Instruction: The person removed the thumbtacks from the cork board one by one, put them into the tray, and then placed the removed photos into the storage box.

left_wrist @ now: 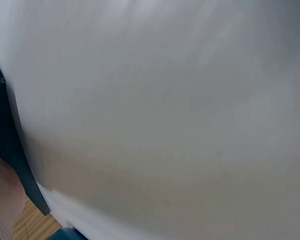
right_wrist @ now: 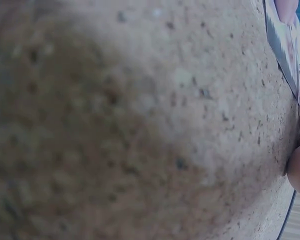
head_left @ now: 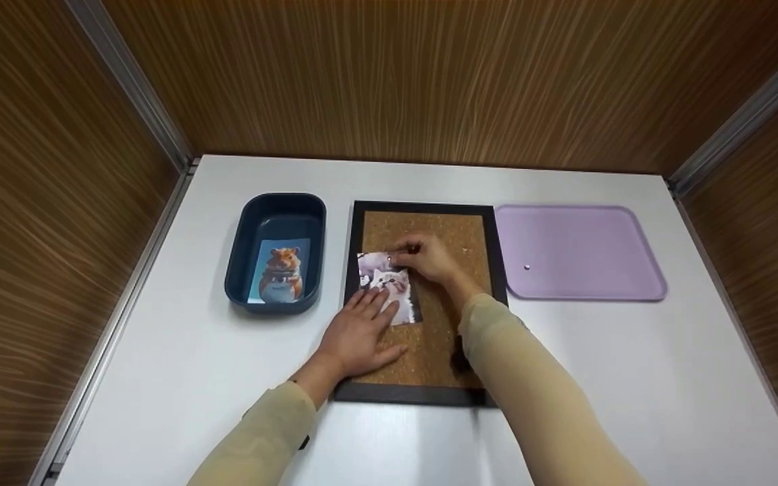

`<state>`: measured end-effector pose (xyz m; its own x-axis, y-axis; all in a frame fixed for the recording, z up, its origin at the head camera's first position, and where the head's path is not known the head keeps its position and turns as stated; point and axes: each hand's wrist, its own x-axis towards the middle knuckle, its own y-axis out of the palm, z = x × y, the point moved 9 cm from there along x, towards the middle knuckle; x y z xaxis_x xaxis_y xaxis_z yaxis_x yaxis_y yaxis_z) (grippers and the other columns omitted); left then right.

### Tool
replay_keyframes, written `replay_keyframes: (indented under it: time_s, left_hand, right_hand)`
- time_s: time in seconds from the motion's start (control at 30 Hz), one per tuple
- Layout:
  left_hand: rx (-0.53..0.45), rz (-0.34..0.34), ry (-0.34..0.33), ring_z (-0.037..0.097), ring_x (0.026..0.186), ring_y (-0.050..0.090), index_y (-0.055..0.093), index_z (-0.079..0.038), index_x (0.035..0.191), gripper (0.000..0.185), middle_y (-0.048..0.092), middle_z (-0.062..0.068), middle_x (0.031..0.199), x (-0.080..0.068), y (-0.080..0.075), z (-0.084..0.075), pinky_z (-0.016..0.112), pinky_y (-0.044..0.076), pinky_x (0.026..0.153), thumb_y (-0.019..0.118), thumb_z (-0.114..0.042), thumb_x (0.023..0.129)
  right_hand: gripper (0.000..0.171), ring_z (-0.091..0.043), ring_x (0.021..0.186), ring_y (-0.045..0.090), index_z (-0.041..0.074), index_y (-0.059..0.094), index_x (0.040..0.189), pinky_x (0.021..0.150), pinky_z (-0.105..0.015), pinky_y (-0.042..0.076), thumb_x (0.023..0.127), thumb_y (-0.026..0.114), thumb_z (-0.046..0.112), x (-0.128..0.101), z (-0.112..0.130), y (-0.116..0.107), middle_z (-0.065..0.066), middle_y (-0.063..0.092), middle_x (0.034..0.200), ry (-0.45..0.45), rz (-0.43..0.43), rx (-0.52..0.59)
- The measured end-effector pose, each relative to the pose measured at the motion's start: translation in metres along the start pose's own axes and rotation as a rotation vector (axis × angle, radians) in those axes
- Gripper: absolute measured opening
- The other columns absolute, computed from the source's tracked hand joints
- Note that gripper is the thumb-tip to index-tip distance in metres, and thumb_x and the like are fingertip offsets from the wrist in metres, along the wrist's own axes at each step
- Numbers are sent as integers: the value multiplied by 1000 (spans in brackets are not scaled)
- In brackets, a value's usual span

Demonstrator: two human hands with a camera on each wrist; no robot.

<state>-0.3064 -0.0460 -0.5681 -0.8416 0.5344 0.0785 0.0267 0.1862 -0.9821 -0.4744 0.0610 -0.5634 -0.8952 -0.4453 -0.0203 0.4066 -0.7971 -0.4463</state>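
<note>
A: Any writing you can read from here?

B: None. The hamster card (head_left: 279, 272) in the dark blue tub (head_left: 240, 270) has a small mark on the animal's front, too tiny to read. The cat photo (head_left: 389, 283) shows only kittens.

A: Then start with the big things.

B: You work on a white table (head_left: 179, 364) boxed in by wood-grain walls (head_left: 389, 74). In the middle lies the cork board (head_left: 456, 236) in its black frame. To your right of it, close by, sits the lilac tray (head_left: 578, 253) with one small pin (head_left: 527, 268) on it. To your left of the board stands the tub, well apart from the tray.

A: And my hands?

B: Your left hand (head_left: 358, 334) lies flat with straight fingers on the lower half of the cat photo, pressing it against the cork. Your right hand (head_left: 426, 258) has its fingers curled at the photo's upper edge, pinching something small there; the thing itself is hidden by your fingertips.

A: Where is the photo exactly?

B: On the left part of the cork, slightly tilted, partly covered by both hands.

A: Do the wrist views help?

B: Little. The left one shows blurred white table, the right one blurred cork (right_wrist: 140, 125) with the photo's edge (right_wrist: 285, 55) at the far right.
</note>
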Motion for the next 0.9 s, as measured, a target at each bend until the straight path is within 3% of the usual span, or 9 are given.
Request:
replay_keyframes:
  time_s: [0.3,0.53,0.9]
  left_hand:
    - [17,-19,14,33,155,36,49,-13,161,83,41,15,167,-1,-1,-1,48,23,129,47,-71,101]
    - [23,-16,4,32,155,36,49,-13,160,83,40,15,167,1,0,-1,48,22,129,47,-71,101]
    - [31,-8,-1,31,156,35,48,-14,161,83,39,14,168,2,2,0,48,21,130,45,-72,101]
  right_hand:
    - [23,-29,121,63,7,82,114,117,-46,39,92,85,12,-1,1,2,-11,73,124,-15,-10,-139]
    - [22,-30,125,58,11,84,113,112,-45,44,91,85,15,0,-1,2,-10,71,129,14,-8,-151]
    - [23,-31,126,58,9,83,113,112,-46,41,91,85,16,0,2,3,-11,69,130,-16,7,-208]
